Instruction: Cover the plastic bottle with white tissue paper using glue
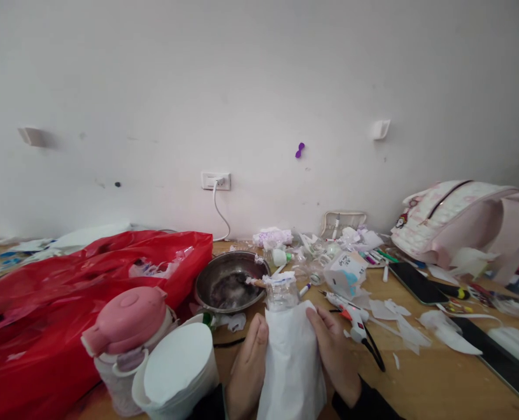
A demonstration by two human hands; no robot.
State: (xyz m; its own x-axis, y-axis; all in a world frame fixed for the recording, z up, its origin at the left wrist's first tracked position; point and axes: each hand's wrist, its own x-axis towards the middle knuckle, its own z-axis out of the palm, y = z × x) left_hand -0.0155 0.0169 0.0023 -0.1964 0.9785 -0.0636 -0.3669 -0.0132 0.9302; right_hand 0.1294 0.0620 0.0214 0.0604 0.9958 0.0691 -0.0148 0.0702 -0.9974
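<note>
In the head view, a clear plastic bottle (282, 296) stands upright in the lower middle, with a sheet of white paper (289, 361) around its body. White, ragged material with a bluish line covers its top end. My left hand (251, 357) presses the wrapped bottle from the left, fingers together. On the other side, my right hand (333, 349) grips the paper's upper right edge, thumb in front. Just behind the bottle lies a dark metal bowl (207, 291) with murky residue inside. A hot glue gun (351, 312) lies right of my right hand.
A red plastic bag (36, 326) spreads across the left. Near me stand a pink-lidded bottle (130, 321) and a white tub (178, 361). Behind are plastic scraps and markers (375, 256). At right are a backpack (456, 227), a phone (417, 282) and torn paper (447, 332).
</note>
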